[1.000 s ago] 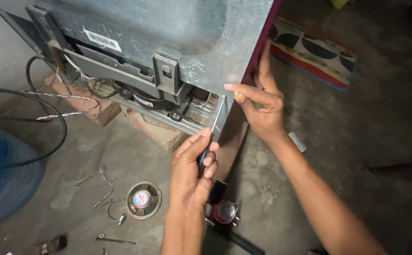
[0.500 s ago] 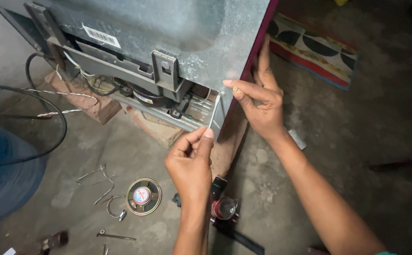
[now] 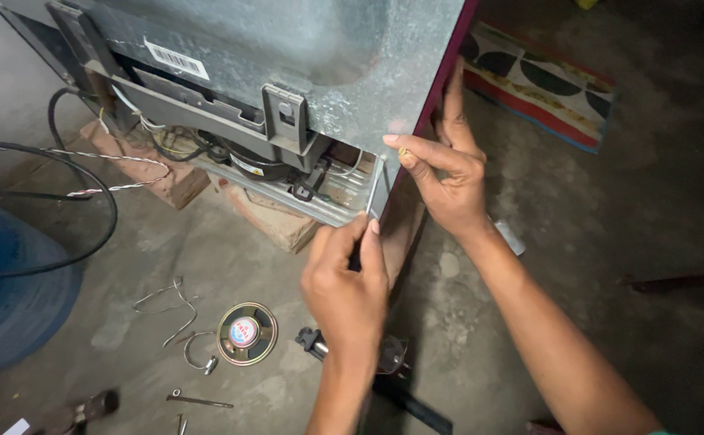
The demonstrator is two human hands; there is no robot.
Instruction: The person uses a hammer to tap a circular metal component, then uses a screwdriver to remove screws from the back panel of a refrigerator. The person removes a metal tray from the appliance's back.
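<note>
Down on the floor on the left, a small round speaker [image 3: 246, 333] is sitting among bent wire bits [image 3: 166, 310]. The left hand [image 3: 345, 286] is gripping a screwdriver [image 3: 372, 199], fingers [image 3: 360, 242] pinched tight around the handle, the shaft running up to the bottom corner of the fridge's back panel [image 3: 344, 72]. The right hand [image 3: 447, 171] is bracing that corner, fingers loosely curled, forefinger and thumb touching the panel edge by the screwdriver tip.
</note>
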